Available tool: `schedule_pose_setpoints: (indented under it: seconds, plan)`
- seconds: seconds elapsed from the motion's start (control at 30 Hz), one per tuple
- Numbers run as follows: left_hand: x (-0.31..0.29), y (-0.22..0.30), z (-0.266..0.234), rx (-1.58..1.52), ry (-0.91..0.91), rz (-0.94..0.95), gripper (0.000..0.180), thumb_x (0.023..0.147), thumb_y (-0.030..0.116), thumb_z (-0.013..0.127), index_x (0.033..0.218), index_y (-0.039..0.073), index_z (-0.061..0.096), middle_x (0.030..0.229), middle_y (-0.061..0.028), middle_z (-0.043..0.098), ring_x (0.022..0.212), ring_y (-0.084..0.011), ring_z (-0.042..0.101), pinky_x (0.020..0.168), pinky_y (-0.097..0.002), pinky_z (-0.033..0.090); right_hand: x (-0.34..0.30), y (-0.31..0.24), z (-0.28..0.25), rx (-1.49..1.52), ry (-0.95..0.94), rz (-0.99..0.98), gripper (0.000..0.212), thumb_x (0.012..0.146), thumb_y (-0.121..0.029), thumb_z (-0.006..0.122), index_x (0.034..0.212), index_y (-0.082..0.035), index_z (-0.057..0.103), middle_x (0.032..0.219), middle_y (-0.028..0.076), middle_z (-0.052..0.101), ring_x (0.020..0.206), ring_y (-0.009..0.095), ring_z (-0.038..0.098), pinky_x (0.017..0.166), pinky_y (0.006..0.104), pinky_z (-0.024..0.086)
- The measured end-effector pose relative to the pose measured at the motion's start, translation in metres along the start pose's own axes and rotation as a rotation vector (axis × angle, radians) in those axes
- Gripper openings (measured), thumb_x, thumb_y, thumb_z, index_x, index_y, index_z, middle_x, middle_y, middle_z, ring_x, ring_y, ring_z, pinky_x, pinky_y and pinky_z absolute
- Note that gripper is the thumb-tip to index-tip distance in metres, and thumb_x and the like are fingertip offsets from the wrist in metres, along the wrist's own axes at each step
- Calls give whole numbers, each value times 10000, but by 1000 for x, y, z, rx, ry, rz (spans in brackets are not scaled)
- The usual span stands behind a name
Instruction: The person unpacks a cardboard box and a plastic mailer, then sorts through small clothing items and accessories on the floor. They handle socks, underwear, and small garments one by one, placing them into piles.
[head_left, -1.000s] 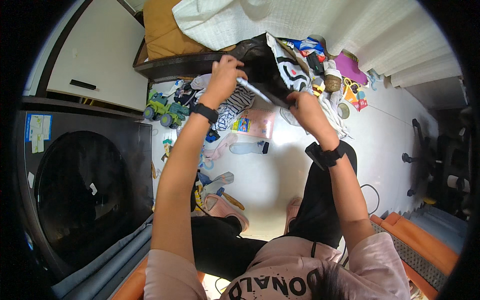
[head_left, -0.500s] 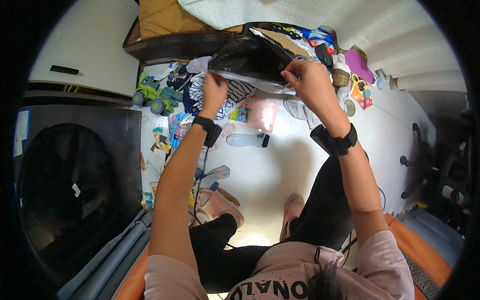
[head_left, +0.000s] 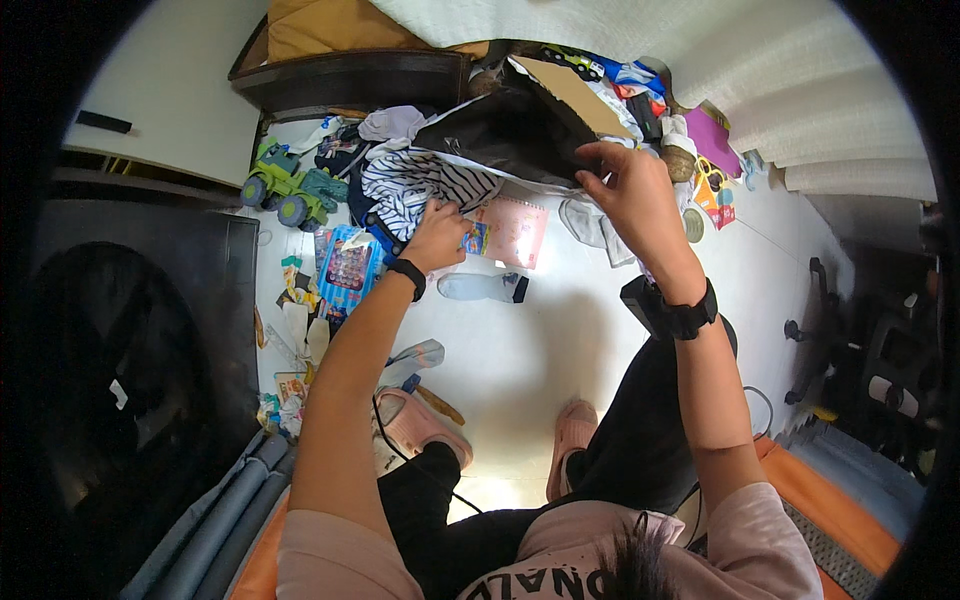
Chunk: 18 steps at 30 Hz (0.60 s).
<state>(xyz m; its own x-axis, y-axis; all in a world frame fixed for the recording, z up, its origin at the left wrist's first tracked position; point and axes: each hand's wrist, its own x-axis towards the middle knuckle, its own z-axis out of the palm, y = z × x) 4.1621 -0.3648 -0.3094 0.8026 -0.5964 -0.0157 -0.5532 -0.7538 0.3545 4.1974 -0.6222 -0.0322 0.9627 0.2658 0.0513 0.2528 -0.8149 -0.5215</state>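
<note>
A plastic bag (head_left: 515, 135), black inside with a pale outer edge, gapes wide on the floor ahead of me. My right hand (head_left: 630, 190) pinches its right rim between thumb and fingers. On the bag's left lies a crumpled striped garment (head_left: 410, 185), white with dark lines. My left hand (head_left: 438, 238) is at the lower edge of this garment, its fingers curled into the cloth; the fingertips are partly hidden. Beside that hand are a pink spiral notebook (head_left: 520, 232) and a light blue sock (head_left: 475, 287) with a dark end.
Left of the garment stand a green toy truck (head_left: 290, 190) and a blue toy tablet (head_left: 350, 268). A cardboard piece (head_left: 580, 95) leans behind the bag. Scissors with yellow handles (head_left: 710, 178) lie at the right. A grey sock (head_left: 415, 360) is near my pink clog (head_left: 425, 430).
My left hand has let go of the bag's left rim and come down toward me onto the striped garment. The right hand still holds the bag, whose mouth has tilted.
</note>
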Motion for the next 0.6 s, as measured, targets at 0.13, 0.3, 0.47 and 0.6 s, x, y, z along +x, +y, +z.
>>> schedule_pose_setpoints:
  seconds: [0.13, 0.3, 0.47, 0.6]
  plan:
    - [-10, 0, 5, -13, 117, -30, 770, 614, 266, 875, 1319, 111, 606, 1151, -107, 654, 1135, -302, 570, 1035, -481, 307, 0, 6, 7, -26, -42, -24, 269, 830, -145, 757, 1072, -27, 751, 857, 190, 734, 793, 357, 711, 716, 431, 548]
    - [2, 1, 5, 20, 21, -59, 760, 610, 270, 880, 1300, 118, 599, 1075, -115, 683, 1090, -298, 619, 1014, -461, 324, 4, 14, 14, -31, -67, -12, 272, 822, -140, 758, 1064, -15, 749, 876, 197, 736, 808, 354, 714, 726, 428, 549]
    - [4, 22, -27, -268, 151, 35, 687, 633, 325, 849, 1193, 50, 562, 893, -143, 670, 849, -357, 620, 834, -417, 442, 7, 15, 11, -25, -15, -27, 280, 811, -128, 753, 1066, -12, 750, 893, 198, 740, 824, 355, 717, 731, 422, 552]
    - [-7, 64, -70, -414, 603, 221, 693, 652, 416, 868, 1168, 105, 524, 983, -89, 662, 859, -321, 611, 826, -412, 485, 3, 19, 3, -56, -70, -8, 239, 799, -119, 757, 1010, -7, 735, 861, 193, 732, 809, 354, 712, 724, 424, 551]
